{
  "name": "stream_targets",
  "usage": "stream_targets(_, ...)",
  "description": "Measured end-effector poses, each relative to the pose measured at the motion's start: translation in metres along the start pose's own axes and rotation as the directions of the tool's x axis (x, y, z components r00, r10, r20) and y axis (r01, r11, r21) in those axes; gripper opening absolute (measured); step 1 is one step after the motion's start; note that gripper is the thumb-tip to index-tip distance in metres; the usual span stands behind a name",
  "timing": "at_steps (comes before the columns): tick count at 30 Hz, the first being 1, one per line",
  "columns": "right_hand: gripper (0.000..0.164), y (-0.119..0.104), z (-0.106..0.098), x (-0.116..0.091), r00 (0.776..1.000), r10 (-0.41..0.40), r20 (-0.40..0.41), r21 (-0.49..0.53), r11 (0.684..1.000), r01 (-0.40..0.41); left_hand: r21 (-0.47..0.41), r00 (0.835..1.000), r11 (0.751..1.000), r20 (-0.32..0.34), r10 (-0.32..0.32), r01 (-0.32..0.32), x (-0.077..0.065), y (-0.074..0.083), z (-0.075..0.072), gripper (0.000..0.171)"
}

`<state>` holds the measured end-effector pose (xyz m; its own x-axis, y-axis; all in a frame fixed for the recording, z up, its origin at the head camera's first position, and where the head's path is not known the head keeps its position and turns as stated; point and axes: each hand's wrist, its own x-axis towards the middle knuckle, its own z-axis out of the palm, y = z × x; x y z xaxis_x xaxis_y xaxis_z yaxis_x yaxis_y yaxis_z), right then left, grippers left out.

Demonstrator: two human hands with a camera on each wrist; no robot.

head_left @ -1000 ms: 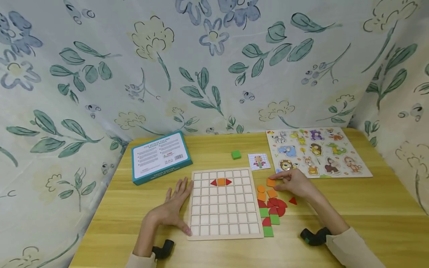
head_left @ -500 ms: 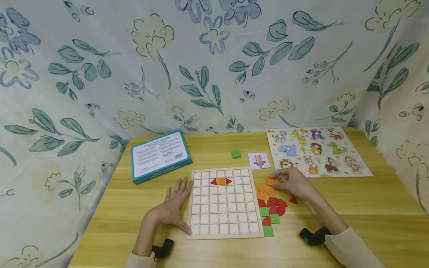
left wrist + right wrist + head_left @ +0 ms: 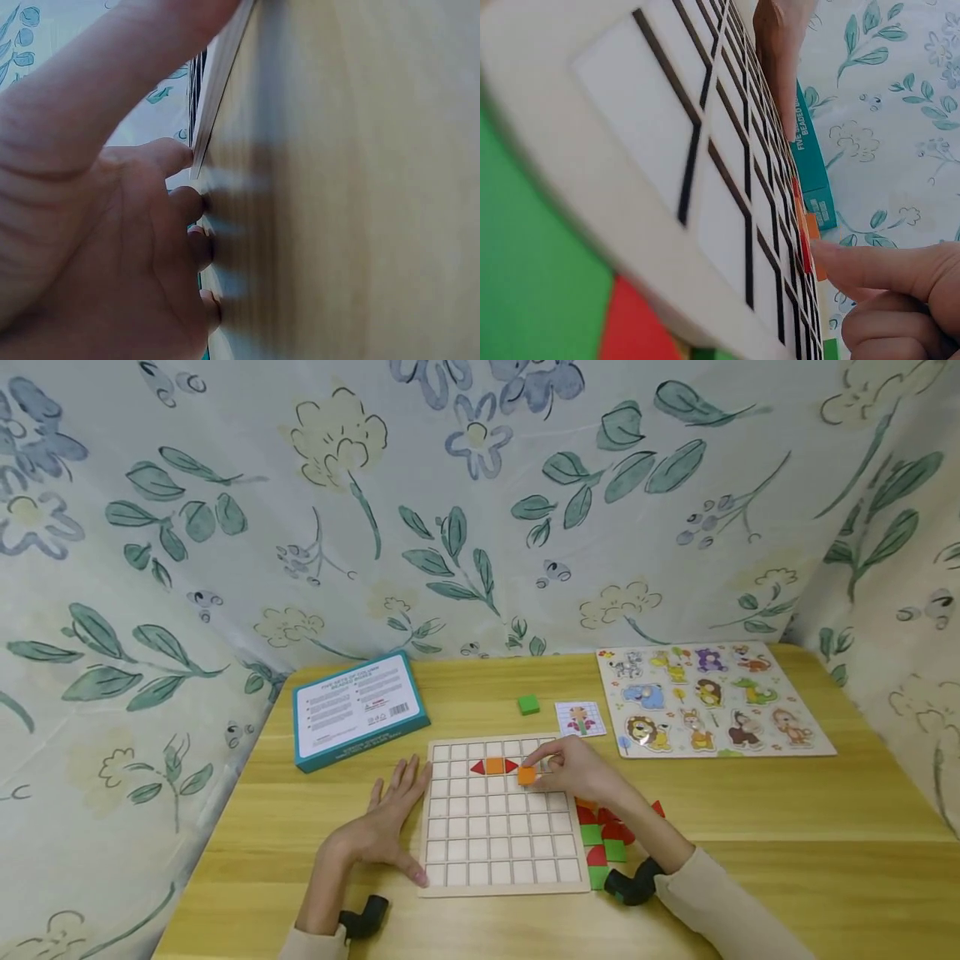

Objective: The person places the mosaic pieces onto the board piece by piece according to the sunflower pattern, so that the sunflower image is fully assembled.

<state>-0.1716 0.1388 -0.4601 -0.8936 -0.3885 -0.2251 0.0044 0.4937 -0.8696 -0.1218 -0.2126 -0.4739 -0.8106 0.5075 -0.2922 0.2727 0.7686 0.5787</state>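
Note:
My right hand [image 3: 579, 770] pinches an orange square tile [image 3: 527, 776] between thumb and fingertips, over the upper right of a wooden grid board [image 3: 504, 890]. In the board's second row, an orange square [image 3: 495, 766] sits between two red triangles, a left one [image 3: 478, 767] and a right one [image 3: 512, 766]. The held tile overlaps the cells just right of and below that row in the head view. My left hand [image 3: 384, 829] lies spread at the board's left edge, thumb at the lower corner and index fingertip against the side.
Right of the board lie loose green squares [image 3: 592, 835] and red pieces [image 3: 619, 832], partly behind my right forearm. Behind the board are a green block [image 3: 528, 704] and a pattern card [image 3: 580, 719]. A teal box [image 3: 362, 710] stands back left, an animal puzzle [image 3: 712, 702] back right.
My right hand has lifted an orange square from the loose pieces and moved left with it, over the board beside the right red triangle. My left hand has stayed in place.

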Motion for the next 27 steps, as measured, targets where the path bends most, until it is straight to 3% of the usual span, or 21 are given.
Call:
stream_targets(5,0.024,-0.004,0.015,0.01,0.999,0.036,0.0,0.009,0.999,-0.036,-0.005,1.0,1.0,-0.004,-0.001,0.0,-0.001,0.002,-0.002,0.156)
stream_targets(15,0.019,-0.004,0.02,0.011,0.993,0.105,-0.055,0.011,0.994,-0.105,-0.018,1.0,1.0,0.01,-0.01,0.01,0.0,0.003,-0.001,0.156)
stream_targets(27,0.021,-0.007,0.026,0.013,0.994,0.083,-0.067,0.029,0.996,-0.081,-0.018,1.0,1.0,0.002,-0.015,0.015,-0.001,0.004,-0.001,0.155)
